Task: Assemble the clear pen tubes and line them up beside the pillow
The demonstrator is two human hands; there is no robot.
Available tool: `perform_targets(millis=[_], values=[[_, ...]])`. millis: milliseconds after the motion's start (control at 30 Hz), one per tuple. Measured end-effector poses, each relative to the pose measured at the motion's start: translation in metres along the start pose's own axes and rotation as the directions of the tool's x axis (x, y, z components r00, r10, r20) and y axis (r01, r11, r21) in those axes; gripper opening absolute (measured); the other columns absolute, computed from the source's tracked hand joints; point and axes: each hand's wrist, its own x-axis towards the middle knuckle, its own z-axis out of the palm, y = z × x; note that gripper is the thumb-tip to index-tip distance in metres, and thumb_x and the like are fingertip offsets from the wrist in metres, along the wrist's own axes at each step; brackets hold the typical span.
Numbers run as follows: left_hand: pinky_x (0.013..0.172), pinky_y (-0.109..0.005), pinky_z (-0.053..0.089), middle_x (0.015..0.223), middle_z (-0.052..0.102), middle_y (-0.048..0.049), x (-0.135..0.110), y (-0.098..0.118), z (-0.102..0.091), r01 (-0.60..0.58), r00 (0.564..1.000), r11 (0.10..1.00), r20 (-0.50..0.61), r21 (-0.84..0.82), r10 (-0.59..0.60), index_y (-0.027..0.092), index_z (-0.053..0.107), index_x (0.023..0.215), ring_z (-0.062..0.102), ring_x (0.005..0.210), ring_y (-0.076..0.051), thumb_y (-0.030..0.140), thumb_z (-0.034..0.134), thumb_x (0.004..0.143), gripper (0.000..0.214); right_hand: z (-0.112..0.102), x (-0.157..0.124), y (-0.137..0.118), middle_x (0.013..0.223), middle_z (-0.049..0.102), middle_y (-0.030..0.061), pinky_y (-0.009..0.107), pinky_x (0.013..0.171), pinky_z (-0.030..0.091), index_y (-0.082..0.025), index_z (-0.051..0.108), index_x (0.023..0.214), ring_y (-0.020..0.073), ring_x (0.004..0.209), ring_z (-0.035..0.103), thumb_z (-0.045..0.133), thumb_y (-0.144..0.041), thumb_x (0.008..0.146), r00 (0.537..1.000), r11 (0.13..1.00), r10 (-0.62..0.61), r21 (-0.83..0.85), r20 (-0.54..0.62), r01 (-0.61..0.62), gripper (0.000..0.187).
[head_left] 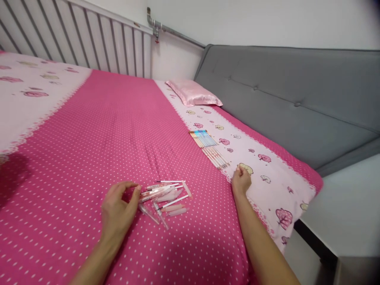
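A loose heap of clear pens and caps (pixel 164 198) lies on the pink dotted bedsheet (pixel 118 130). My left hand (pixel 118 209) rests beside the heap's left end, thumb and fingers curled and pinching toward a pen there; whether it grips one is unclear. My right hand (pixel 241 180) is closed in a loose fist just below a neat row of pens (pixel 209 148) laid side by side on the sheet. What the fist holds, if anything, is hidden.
A small pink satin pillow (pixel 192 93) lies near the grey padded headboard (pixel 291 99). Grey and white slats (pixel 74 35) line the far wall. The bed's right edge (pixel 299 213) drops off close to my right arm.
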Motion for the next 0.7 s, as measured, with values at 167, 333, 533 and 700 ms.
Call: perform_targets(millis=[167,333,533,700], values=[[0.087,-0.040,0.046,0.099,0.064,-0.0103,0.000,0.003,0.000,-0.087,0.994,0.995,-0.055,0.037,0.089,0.016,0.062,0.089,0.058,0.096,-0.026,0.043,0.051,0.080,0.030,-0.014,-0.015,0.002,0.113,0.061,0.0199,0.038,0.094,0.035,-0.003,0.056,0.118,0.0289,0.106,0.052,0.039,-0.031,0.083,0.997,0.996,-0.052,-0.074,0.049,0.056,0.048],[0.096,-0.044,0.042,0.113,0.061,-0.0166,-0.007,0.015,-0.002,-0.211,0.965,0.977,-0.149,0.045,0.215,0.012,0.061,0.100,0.054,0.110,-0.028,0.038,0.051,0.083,0.033,-0.028,-0.034,0.007,0.127,0.050,0.0236,0.043,0.101,0.028,-0.001,0.050,0.124,0.0321,0.118,0.043,0.039,-0.036,0.085,0.991,0.974,-0.056,-0.212,0.122,0.081,0.054],[0.099,-0.047,0.041,0.137,0.044,-0.0146,-0.031,0.075,-0.032,-0.416,0.879,0.909,-0.248,0.017,0.407,0.016,0.048,0.124,0.041,0.127,-0.029,0.031,0.055,0.084,0.043,-0.039,-0.053,0.009,0.137,0.040,0.0222,0.045,0.106,0.020,-0.005,0.043,0.132,0.0324,0.127,0.033,0.033,-0.044,0.087,0.985,0.942,-0.009,-0.330,0.172,0.067,0.061],[0.098,-0.049,0.043,0.140,0.042,-0.0055,-0.107,0.111,-0.072,-0.460,0.887,0.881,-0.106,-0.106,0.450,0.032,0.040,0.132,0.043,0.126,-0.030,0.045,0.053,0.082,0.053,-0.048,-0.063,0.010,0.141,0.035,0.0224,0.047,0.105,0.019,-0.008,0.039,0.135,0.0324,0.130,0.029,0.030,-0.047,0.087,0.978,0.929,0.016,-0.366,0.209,0.063,0.063]])
